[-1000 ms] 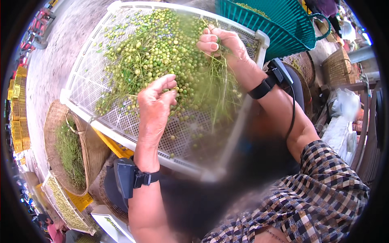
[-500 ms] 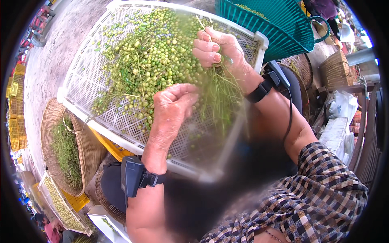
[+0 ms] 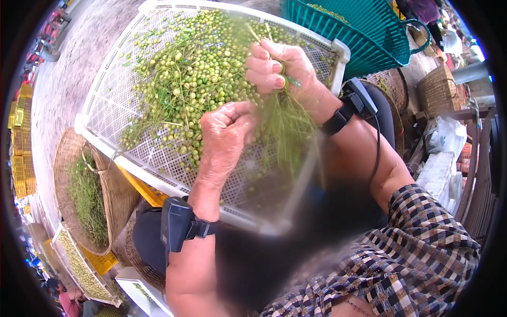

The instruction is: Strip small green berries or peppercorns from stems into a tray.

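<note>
My right hand [image 3: 285, 66] is closed around a bunch of thin green stems [image 3: 288, 124], which hangs below the fist, with stalk ends poking out above the thumb. My left hand [image 3: 227, 129] is just left of the bunch, thumb and fingers drawn together. Blur over its fingertips hides whatever they pinch. Beneath both hands is a white perforated tray [image 3: 113, 108] with a heap of small round green fruits [image 3: 211, 74], some still on tangled stems. Green bands circle fingers of the right hand.
At the left stands a wicker basket [image 3: 121, 190] full of stripped green stems [image 3: 87, 198]. A teal slatted basket [image 3: 364, 37] adjoins the tray's far right corner. Another tray of fruits [image 3: 82, 259] lies at lower left. More wicker baskets [image 3: 438, 90] stand at the right.
My right hand has shifted slightly left and down with the bunch of stems. My left hand has risen a little, its fingers still close beside the bunch.
</note>
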### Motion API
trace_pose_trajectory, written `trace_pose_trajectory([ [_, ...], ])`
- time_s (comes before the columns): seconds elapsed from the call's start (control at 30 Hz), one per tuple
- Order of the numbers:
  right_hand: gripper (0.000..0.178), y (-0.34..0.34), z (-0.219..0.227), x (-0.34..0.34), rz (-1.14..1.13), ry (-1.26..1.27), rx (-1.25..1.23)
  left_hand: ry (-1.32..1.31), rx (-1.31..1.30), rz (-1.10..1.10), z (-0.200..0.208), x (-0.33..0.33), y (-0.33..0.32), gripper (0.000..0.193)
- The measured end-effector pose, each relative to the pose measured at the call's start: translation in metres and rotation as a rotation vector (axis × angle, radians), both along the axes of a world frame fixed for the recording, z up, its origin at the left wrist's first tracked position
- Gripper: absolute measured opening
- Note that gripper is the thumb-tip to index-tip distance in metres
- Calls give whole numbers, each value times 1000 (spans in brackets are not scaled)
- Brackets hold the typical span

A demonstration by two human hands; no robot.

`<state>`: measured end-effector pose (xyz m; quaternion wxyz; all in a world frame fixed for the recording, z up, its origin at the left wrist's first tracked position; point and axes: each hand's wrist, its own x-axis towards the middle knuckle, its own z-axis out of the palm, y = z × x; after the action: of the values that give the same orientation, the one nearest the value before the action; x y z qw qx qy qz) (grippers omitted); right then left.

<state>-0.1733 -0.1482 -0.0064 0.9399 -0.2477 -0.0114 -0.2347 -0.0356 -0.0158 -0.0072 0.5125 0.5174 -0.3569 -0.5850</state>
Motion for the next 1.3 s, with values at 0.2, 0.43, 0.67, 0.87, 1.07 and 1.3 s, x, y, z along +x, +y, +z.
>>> trace_pose_trajectory([
  [0.2,24,-12,7,-16,-217,178,-92,-199,-12,-16,1,13,1,13],
  [0.43,25,-13,1,-1,-272,258,-135,-670,-149,72,-23,41,3,49],
  [0.67,24,49,14,36,-528,629,-204,-323,-364,12,5,6,24,38],
  [0.87,30,63,33,58,-480,543,-465,-489,-338,50,6,43,42,24],
  [1.07,33,38,16,26,-508,784,-375,-103,-1,600,98,134,68,15],
  [1.3,25,37,1,22,-466,789,-329,-1010,-332,793,90,346,139,63],
])
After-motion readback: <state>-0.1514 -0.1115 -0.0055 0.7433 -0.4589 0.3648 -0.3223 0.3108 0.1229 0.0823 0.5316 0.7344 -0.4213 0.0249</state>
